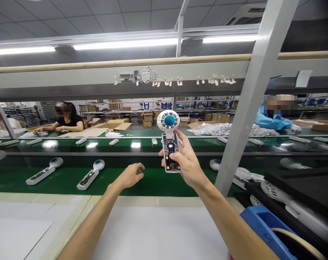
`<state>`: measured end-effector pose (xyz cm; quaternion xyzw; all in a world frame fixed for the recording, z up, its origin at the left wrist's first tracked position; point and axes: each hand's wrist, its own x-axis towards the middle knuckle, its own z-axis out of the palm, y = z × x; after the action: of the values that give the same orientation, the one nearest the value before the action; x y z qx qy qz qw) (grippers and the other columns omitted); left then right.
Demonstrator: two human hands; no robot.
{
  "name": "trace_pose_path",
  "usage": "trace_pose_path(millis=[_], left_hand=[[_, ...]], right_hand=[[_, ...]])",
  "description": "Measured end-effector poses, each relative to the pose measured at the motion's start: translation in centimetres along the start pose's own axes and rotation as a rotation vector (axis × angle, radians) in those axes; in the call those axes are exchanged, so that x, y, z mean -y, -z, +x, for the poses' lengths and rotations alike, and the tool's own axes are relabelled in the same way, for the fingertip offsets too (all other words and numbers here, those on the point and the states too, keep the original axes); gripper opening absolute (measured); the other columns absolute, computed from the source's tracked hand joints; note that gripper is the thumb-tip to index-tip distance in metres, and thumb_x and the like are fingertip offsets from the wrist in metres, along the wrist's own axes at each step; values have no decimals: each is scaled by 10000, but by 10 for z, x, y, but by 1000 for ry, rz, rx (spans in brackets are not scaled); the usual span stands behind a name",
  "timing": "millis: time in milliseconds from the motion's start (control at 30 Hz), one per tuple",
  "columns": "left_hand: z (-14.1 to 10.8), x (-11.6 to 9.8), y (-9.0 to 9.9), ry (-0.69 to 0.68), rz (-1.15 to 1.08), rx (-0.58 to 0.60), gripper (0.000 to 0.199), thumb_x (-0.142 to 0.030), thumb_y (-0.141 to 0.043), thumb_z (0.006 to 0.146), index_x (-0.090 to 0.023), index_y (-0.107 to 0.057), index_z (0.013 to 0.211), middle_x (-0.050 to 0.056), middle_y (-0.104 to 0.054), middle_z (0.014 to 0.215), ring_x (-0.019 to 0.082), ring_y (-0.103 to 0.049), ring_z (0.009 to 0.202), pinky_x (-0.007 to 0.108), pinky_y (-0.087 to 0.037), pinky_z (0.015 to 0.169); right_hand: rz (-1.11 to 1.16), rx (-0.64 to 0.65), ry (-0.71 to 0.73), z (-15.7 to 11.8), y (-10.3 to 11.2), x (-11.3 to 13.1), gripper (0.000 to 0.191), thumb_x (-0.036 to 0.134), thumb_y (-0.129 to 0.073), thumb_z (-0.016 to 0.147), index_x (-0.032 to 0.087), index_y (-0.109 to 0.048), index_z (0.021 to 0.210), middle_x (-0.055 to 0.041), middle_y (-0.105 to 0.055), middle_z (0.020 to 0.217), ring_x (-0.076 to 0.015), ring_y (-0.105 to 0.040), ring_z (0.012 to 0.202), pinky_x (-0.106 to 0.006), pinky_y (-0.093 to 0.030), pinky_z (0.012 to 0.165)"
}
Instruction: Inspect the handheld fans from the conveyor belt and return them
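Note:
A small white device (171, 152) with a round fan head, a blue centre and a bare circuit board is held upright in my right hand (188, 159), thumb on the board and fingers behind it. My left hand (131, 176) hovers over the green conveyor belt (153, 184) with fingers loosely curled and apart, holding nothing. To its left, a similar device (88, 177) lies on the belt with its circuit board showing. Another such device (42, 175) lies farther left.
A slanted grey post (250, 94) stands right of my right hand. Black trays (296, 184) with white parts and a blue bin (264, 227) are at the lower right. A white work surface (158, 231) lies in front. Across the belts, people (70, 121) sit near cardboard.

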<state>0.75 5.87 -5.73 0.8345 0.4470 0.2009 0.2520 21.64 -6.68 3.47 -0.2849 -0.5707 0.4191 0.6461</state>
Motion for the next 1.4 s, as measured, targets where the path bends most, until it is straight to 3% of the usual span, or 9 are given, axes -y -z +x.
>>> trace_pose_path(millis=[333,600,1000,1400], left_hand=[[-2,-1,-1,25,16,25,372,-348,-548,863,-194,-657,1183,105,-666,1180,263,-631,1087,372,-513,923],[0,2,-3,26,13,19,383,-330,-547,865,-182,-654,1203,109,-667,1184,257,-625,1092,375,-498,941],[0,2,-3,21,-6,1,359,-313,-553,855,-190,-670,1171,103,-677,1157,253,-638,1064,369,-509,918],[3,2,-3,-48,-42,-124,282,-282,-501,875,-201,-692,1066,66,-725,1039,226,-675,973,339,-519,861]], right_hand=[[-24,36,-15,-1,4,5,960,132,-617,756,357,-172,1577,-41,-639,1190,-165,-682,806,-310,-592,642],[-1,73,-51,-1,4,6,900,184,-592,799,302,-173,1587,8,-693,929,-158,-676,653,-307,-560,610],[6,50,-35,0,2,6,869,178,-584,798,299,-198,1567,12,-691,903,-159,-665,635,-314,-553,596],[-18,30,-61,1,2,6,865,168,-586,803,297,-219,1575,-9,-666,954,-160,-640,686,-317,-557,602]])
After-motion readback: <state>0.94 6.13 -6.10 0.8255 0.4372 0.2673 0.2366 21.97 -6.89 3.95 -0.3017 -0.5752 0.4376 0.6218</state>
